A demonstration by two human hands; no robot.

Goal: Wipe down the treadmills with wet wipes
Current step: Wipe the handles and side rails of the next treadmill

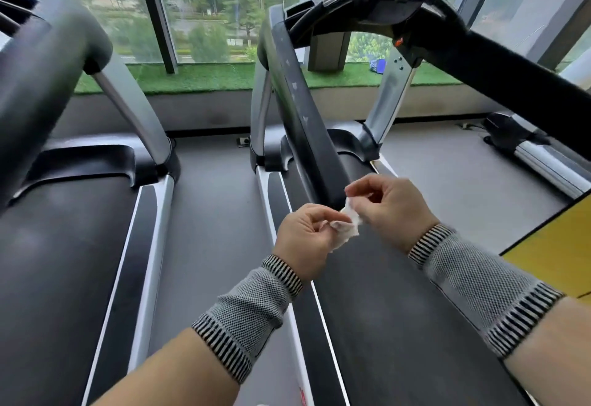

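Small wet wipe (pixel 347 225) is pinched by both hands, left hand (pixel 303 239) and right hand (pixel 391 206); it could easily get torn if tugged apart, or dropped onto the belt (pixel 399 293).

Wipe (pixel 347 225) between hands, above right treadmill (pixel 399 293); second treadmill (pixel 64 261) left; window (pixel 208 6) behind.

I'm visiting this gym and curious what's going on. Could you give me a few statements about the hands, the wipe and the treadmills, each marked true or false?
1. Both hands hold the wipe. True: the left hand and right hand each pinch it.
2. The wipe is pressed on the handrail. False: it is held in the air above the belt.
3. Two treadmills stand side by side. True.
4. The wipe is blue. False: it is white.
5. Both forearms are bare throughout. False: each wears a knitted sleeve.
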